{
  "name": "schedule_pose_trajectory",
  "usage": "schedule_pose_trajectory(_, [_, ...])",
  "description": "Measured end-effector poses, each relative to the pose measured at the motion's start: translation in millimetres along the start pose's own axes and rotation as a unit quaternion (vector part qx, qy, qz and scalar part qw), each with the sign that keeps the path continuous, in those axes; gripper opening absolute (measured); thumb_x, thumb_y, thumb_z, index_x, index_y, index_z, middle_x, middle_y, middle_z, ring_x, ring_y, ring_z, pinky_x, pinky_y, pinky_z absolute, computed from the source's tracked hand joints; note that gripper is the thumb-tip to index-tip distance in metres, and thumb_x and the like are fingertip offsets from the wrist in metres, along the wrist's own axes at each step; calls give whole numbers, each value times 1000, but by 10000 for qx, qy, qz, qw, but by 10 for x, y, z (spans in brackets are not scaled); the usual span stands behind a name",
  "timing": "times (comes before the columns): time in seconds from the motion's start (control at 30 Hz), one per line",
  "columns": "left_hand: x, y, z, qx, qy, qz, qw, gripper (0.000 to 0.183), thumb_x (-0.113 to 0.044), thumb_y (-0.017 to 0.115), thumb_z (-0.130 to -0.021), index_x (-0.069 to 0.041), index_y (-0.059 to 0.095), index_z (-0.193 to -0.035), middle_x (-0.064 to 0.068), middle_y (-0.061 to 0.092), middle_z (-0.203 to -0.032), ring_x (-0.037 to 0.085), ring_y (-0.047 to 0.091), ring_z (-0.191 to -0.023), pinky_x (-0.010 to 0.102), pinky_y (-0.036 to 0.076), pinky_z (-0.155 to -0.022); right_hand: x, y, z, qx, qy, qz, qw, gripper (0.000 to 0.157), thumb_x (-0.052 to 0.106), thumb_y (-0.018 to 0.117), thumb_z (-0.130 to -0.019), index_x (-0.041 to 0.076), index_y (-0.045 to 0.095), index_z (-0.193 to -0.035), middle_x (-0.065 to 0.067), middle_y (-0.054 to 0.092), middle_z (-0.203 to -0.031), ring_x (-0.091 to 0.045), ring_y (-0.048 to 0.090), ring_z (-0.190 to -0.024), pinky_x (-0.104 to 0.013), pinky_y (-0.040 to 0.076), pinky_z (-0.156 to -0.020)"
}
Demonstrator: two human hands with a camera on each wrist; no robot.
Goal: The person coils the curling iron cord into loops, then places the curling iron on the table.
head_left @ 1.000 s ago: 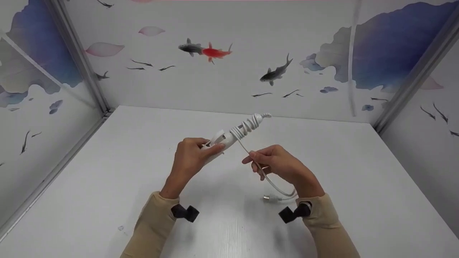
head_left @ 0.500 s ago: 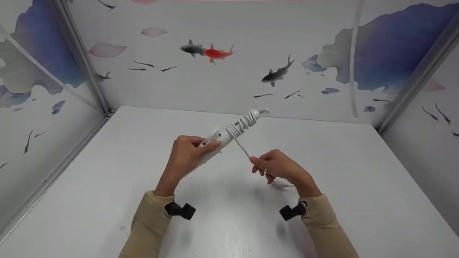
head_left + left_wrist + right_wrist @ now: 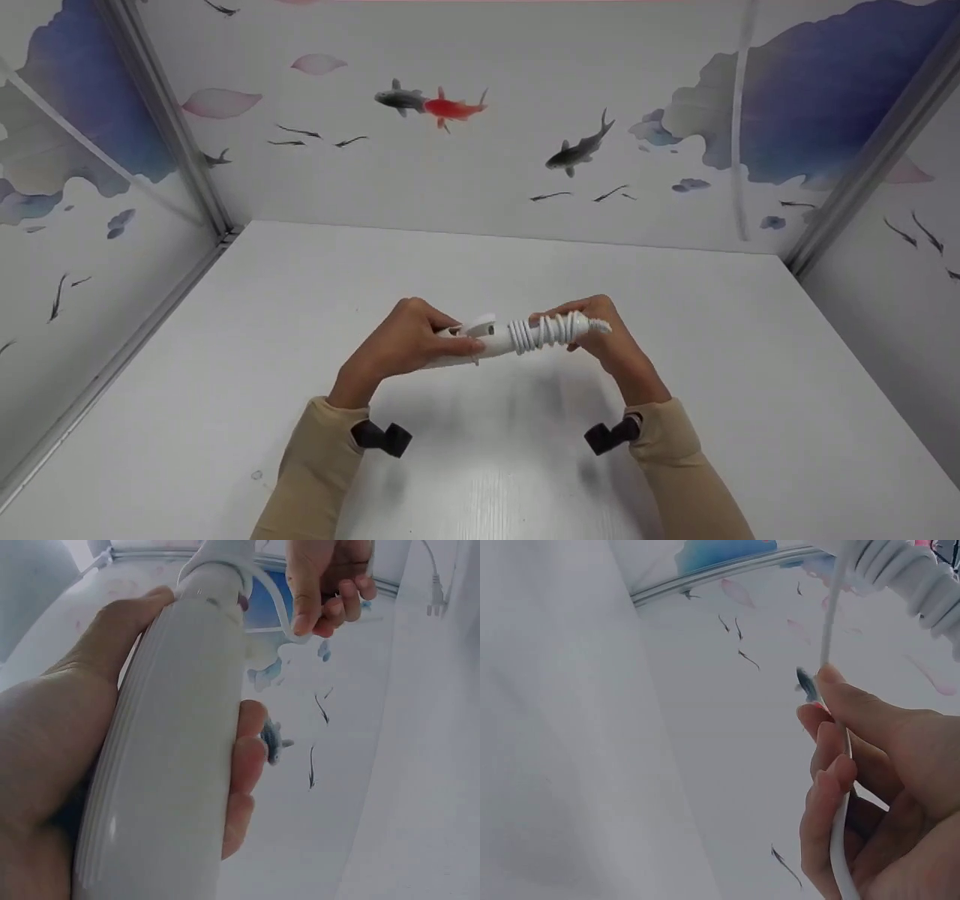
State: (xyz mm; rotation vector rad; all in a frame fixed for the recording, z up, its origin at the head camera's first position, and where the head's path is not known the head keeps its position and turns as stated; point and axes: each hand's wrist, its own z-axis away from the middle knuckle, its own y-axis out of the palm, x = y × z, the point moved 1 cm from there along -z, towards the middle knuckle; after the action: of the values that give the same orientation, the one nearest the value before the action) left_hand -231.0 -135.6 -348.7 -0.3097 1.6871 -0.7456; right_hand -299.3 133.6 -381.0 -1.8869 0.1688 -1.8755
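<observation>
A white curling iron (image 3: 496, 344) is held above the table, lying nearly level across the head view, its lever standing up near the middle. My left hand (image 3: 409, 341) grips its thicker end, thumb along one side and fingers round the other. White cord (image 3: 551, 332) is wound in several turns about the handle at the right. Behind that handle, partly hidden in the head view, is my right hand (image 3: 609, 345). The right wrist view shows it pinching the loose cord (image 3: 841, 840) between thumb and fingers. A two-pin plug (image 3: 436, 596) dangles in the left wrist view.
Beneath both hands lies a white tabletop (image 3: 480, 465). White panels (image 3: 480, 172) printed with fish and petals close in the back and sides, with metal posts (image 3: 165, 120) at the corners.
The curling iron has swung from a steep slant to nearly level, its cord end lowered. My right hand has gone from in front of the iron to behind it, carrying the cord.
</observation>
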Motion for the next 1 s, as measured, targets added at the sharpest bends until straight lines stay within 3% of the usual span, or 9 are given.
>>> schedule_pose_trajectory(0.13, [0, 50, -25, 454, 93, -194, 9987, 32, -41, 81, -82, -12, 82, -96, 2, 78, -85, 11, 57, -69, 26, 48, -64, -3, -49, -7, 149, -53, -72, 9998, 36, 36, 84, -80, 6, 81, -100, -5, 78, -95, -12, 65, -82, -26, 53, -69])
schedule_pose_trajectory(0.3, [-12, 96, -6, 639, 49, -510, 9966, 29, -41, 83, -80, -16, 83, -94, -3, 77, -79, 10, 51, -68, 25, 42, -61, -3, -101, -6, 280, -306, 642, 9971, 30, 40, 82, -81, 14, 82, -96, -2, 74, -89, -19, 60, -87, -39, 51, -82])
schedule_pose_trajectory(0.4, [-3, 127, 6, 684, -78, -646, 9955, 28, -42, 83, -79, -17, 83, -92, -5, 75, -76, 9, 49, -66, 25, 40, -59, 81, -60, 58, 205, -464, 724, 9961, 25, 37, 83, -81, 15, 83, -93, -2, 77, -91, -19, 64, -90, -42, 51, -88])
schedule_pose_trajectory(0.6, [43, 174, -1, 768, -280, -719, 9941, 33, -44, 82, -80, -14, 83, -93, -4, 75, -79, 9, 54, -68, 25, 44, -61, 243, 66, 189, 7, -966, 967, 9906, 12, 26, 84, -81, 16, 83, -87, -3, 77, -88, -18, 64, -83, -32, 52, -75])
schedule_pose_trajectory(0.8, [52, 164, -17, 501, -546, -745, 9945, 31, -46, 82, -80, -16, 83, -88, -4, 74, -75, 10, 53, -66, 25, 41, -60, 356, 138, 282, -401, -1263, 1118, 9849, 11, 20, 82, -82, 12, 83, -89, -5, 74, -84, -18, 59, -74, -27, 51, -65])
schedule_pose_trajectory(1.0, [33, 181, -10, 156, -919, -805, 9924, 38, -49, 81, -80, -14, 83, -94, -1, 76, -86, 12, 57, -71, 26, 44, -64, 428, 215, 348, -761, -1715, 1611, 9689, 9, 20, 82, -83, 13, 83, -88, -2, 75, -81, -16, 64, -74, -27, 53, -64])
